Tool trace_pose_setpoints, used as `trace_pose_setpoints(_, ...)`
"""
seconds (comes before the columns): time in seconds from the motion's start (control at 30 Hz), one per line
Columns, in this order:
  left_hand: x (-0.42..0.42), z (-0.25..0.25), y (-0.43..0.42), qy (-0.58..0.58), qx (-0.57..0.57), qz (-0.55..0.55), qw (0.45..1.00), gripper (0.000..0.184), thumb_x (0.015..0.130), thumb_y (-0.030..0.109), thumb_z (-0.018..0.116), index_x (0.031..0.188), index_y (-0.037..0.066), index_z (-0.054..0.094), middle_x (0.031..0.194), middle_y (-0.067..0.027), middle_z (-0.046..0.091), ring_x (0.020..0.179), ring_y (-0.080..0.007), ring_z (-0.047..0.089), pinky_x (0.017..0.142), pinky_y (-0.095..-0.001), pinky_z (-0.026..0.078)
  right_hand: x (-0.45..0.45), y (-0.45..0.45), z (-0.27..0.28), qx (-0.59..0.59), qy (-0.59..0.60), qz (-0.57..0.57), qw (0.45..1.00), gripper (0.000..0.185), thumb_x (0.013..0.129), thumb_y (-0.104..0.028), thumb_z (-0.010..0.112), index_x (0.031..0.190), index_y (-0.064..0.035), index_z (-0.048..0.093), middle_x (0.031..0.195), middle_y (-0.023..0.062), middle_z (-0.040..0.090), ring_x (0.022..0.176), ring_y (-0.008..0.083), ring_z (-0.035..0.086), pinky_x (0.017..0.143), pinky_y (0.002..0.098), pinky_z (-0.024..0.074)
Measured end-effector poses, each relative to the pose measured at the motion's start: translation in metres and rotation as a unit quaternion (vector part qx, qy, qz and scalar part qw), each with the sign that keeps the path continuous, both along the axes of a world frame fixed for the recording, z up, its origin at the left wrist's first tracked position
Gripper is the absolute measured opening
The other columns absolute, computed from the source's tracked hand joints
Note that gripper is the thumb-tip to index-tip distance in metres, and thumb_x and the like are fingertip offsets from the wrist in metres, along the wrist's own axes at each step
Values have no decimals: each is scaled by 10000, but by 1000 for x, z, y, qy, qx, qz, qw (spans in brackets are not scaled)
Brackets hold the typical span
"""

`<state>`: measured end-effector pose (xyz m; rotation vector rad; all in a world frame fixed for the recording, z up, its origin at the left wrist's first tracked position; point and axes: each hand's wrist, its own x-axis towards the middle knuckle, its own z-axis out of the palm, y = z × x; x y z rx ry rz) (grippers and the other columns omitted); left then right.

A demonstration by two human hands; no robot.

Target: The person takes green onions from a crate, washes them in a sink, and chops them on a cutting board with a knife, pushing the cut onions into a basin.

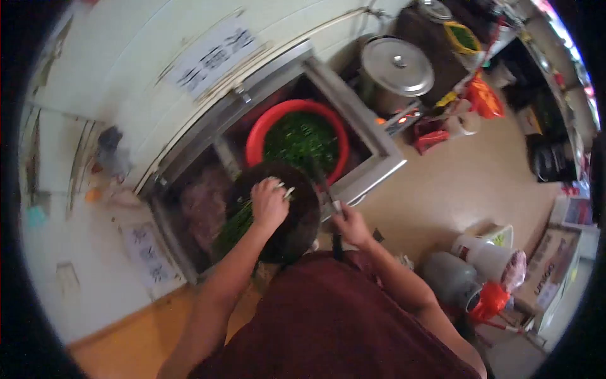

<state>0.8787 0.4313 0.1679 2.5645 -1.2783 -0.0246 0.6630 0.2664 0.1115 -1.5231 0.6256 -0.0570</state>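
A round dark chopping board [302,218] sits over the front of the sink. Upon it, my left hand [270,203] is closed around a bunch of spring onions [237,226], their white ends poking out past the fingers and the green leaves trailing to the lower left. My right hand [352,225] grips the handle of a knife [320,180], whose blade points up and away at the board's right edge, overlapping the rim of a red basin [254,136]. Chopped greens [302,140] fill that basin inside the sink.
The metal sink [353,114] has a second basin at left with pale pinkish contents [205,202]. A lidded steel pot [396,66] stands beyond, near a lit red display. Buckets [486,252], a gas cylinder [448,278] and a cardboard box [555,268] are at lower right.
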Motion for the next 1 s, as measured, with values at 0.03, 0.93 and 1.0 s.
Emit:
trace_pose_setpoints(0.03, 1, 5, -2, 11, 8, 1, 1000, 132, 716, 142, 768, 822, 69, 741, 1164, -103, 646, 1168, -337, 556, 972, -514, 425, -2, -1, -4, 2, 19, 3, 1000, 426, 938, -199, 584, 1317, -6, 561, 1037, 177, 697, 934, 286, 676, 859, 417, 525)
trace_pose_setpoints(0.93, -30, 33, 13, 208, -278, 95, 933, 145, 1000, 81, 590, 1097, -21, 622, 1149, -152, 676, 1035, -260, 648, 890, -382, 507, 4, 8, 31, -56, 11, -47, 997, 526, 890, -207, 658, 1380, -60, 534, 1104, 205, 688, 1041, 313, 683, 918, 434, 507)
trace_pose_setpoints(1.0, -30, 52, 1, 80, -339, 77, 934, 192, 1045, 126, 512, 1125, -32, 586, 1197, -176, 671, 1139, -278, 610, 1010, -399, 454, 7, 7, 28, -32, -14, -44, 998, 536, 886, -218, 662, 1382, -59, 534, 1109, 210, 690, 1021, 309, 688, 915, 434, 509)
